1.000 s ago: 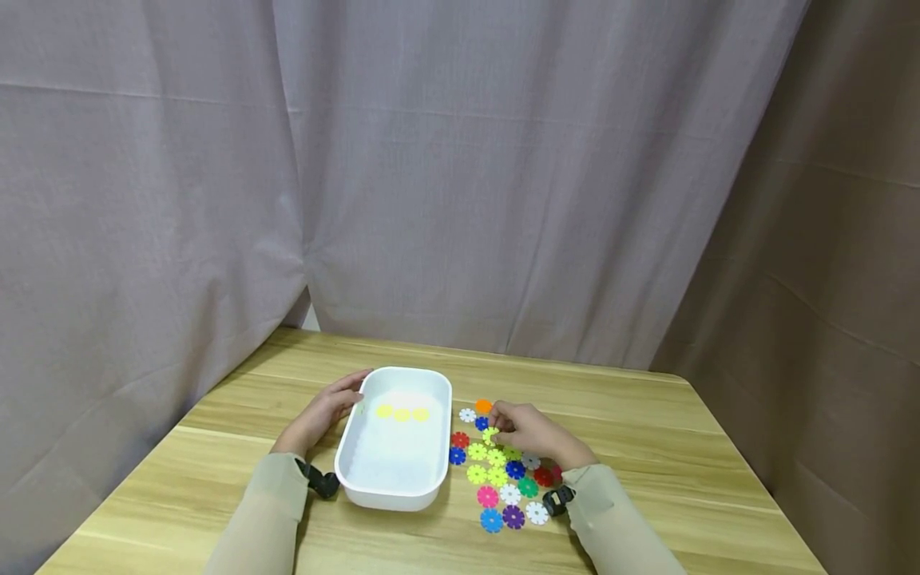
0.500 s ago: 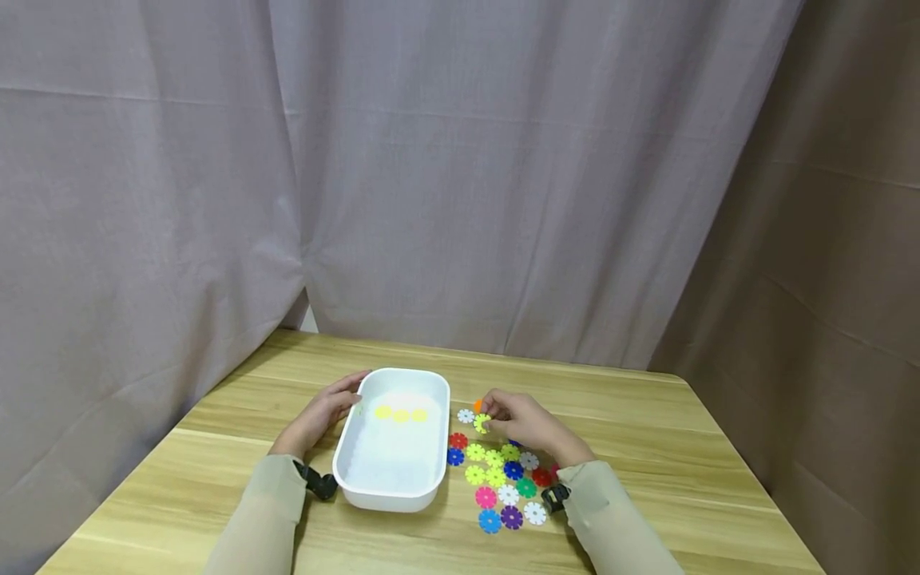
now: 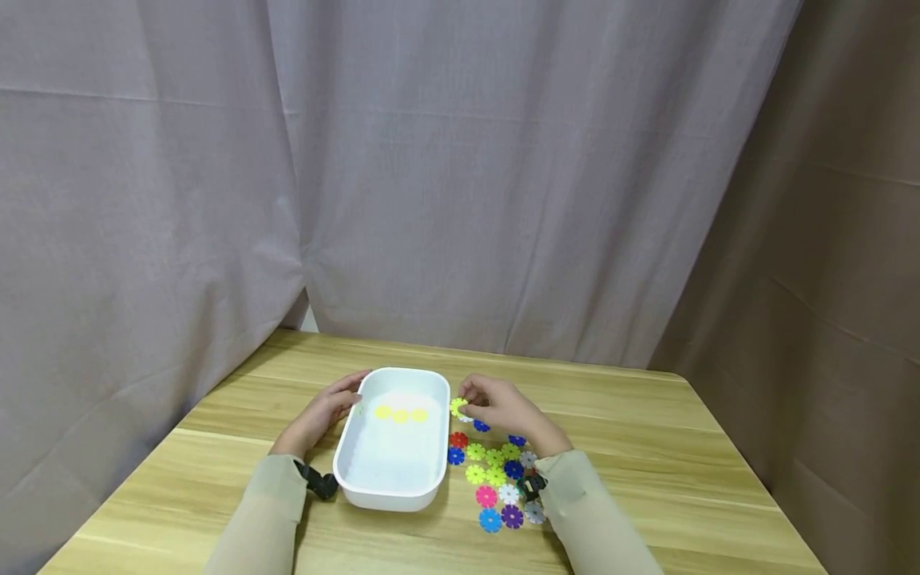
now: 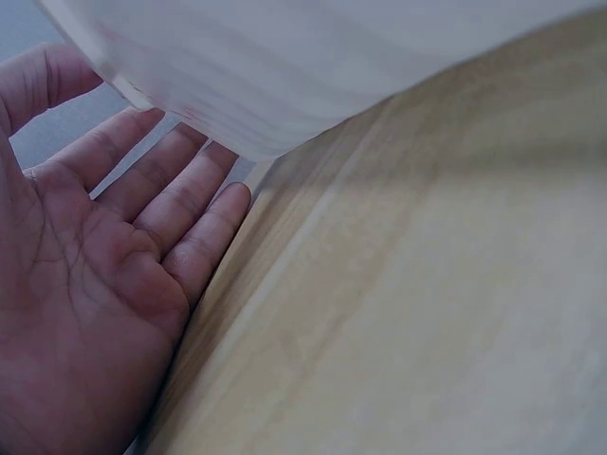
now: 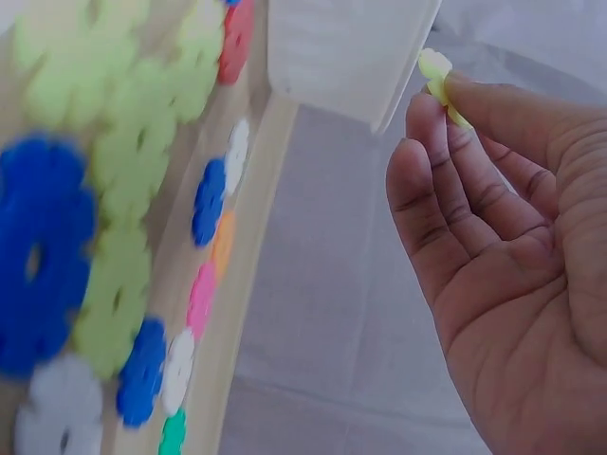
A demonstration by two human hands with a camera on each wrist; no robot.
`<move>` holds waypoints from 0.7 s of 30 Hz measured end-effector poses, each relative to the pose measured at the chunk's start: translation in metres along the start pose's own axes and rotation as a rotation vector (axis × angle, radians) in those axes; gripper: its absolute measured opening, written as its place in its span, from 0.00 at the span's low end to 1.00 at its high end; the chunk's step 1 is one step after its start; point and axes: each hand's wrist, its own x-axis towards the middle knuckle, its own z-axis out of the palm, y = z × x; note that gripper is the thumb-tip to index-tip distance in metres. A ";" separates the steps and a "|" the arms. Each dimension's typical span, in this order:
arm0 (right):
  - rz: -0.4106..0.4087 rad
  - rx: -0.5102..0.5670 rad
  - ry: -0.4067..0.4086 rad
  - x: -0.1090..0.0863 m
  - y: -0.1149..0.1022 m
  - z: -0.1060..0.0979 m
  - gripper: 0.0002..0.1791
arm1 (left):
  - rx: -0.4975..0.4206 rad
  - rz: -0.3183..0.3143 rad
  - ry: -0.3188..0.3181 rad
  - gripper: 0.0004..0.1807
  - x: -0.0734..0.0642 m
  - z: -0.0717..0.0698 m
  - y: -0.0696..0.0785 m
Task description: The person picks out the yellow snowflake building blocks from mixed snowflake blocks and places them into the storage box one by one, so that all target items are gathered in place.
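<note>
Right hand (image 3: 503, 406): we pinch yellow disc (image 3: 456, 407), now nearer tray's (image 3: 391, 501) right edge (not inside yet).
Left hand (image 3: 325, 409): fingers slightly spread, left edge.

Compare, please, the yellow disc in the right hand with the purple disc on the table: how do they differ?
The yellow disc is bright yellow-green; the purple disc is dark. The right hand pinches the yellow disc; the purple disc lies flat on the table. The yellow disc is farther from the person than the purple disc. Both have notched edges.
</note>
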 end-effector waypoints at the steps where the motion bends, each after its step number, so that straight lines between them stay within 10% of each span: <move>1: -0.012 0.004 -0.003 0.002 -0.002 0.001 0.08 | 0.001 0.000 0.001 0.33 0.000 0.000 0.000; 21: -0.036 0.014 -0.031 0.026 -0.031 0.022 0.07 | 0.013 -0.014 0.016 0.32 -0.001 0.001 0.001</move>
